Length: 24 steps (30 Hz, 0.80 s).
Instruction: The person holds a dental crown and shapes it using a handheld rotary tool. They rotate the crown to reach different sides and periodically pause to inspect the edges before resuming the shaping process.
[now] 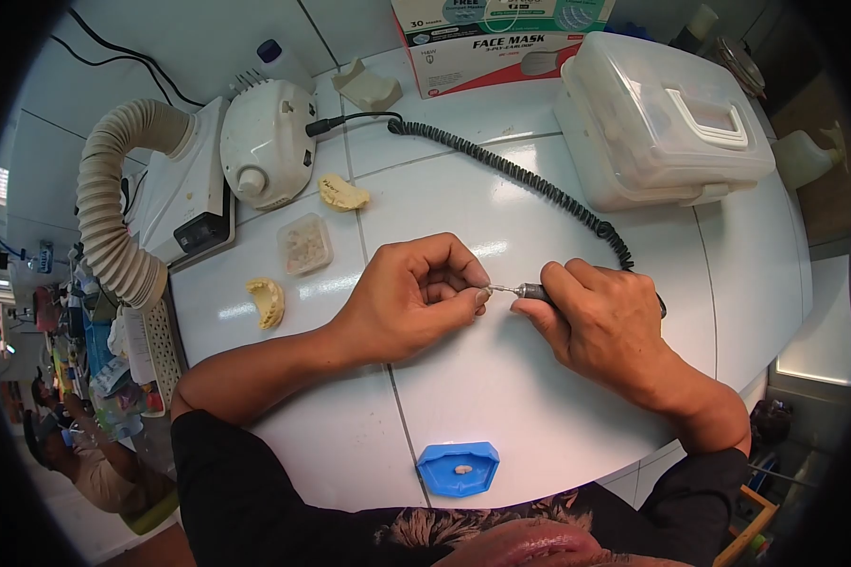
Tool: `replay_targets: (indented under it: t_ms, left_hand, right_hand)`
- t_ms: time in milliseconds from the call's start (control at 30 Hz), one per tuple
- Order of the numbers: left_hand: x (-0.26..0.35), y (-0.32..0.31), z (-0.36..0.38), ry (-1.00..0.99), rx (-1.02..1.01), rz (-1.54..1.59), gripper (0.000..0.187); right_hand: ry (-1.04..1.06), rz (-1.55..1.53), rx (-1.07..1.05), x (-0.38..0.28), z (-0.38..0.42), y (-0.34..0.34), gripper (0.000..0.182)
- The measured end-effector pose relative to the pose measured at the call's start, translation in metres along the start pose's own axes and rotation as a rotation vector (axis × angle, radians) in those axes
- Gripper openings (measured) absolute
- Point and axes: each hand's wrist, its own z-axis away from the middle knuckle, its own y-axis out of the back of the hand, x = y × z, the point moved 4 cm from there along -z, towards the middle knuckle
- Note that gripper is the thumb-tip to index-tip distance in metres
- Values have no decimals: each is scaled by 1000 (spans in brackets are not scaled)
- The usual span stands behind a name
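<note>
My right hand (pixel 603 312) is wrapped around a dark rotary handpiece (pixel 534 293), whose slim metal bur (pixel 505 289) points left. The bur tip meets the fingertips of my left hand (pixel 421 293). Thumb and forefinger of that hand pinch something tiny, mostly hidden, that I cannot make out. A coiled black cord (pixel 520 172) runs from the handpiece side to the white control unit (pixel 269 142). Close to my body, a blue tray (pixel 431 479) holds a small tooth-coloured piece (pixel 463 470). Left of my hands lie two yellowish dental casts, one nearer (pixel 267 302) and one farther (pixel 343 193).
A small clear box (pixel 305 244) of pale bits sits between the casts. A ribbed hose (pixel 113 203) bends over the left edge. Behind stand face mask boxes (pixel 496 61) and a translucent carry case (pixel 662 123). Another person (pixel 104 458) sits far left.
</note>
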Motion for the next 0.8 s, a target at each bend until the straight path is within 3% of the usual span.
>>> replay_targets:
  t_ms: [800]
  left_hand:
    - [1,0,0,0,1,25,14]
  right_hand:
    - [1,3,-3,0,1,-1,43]
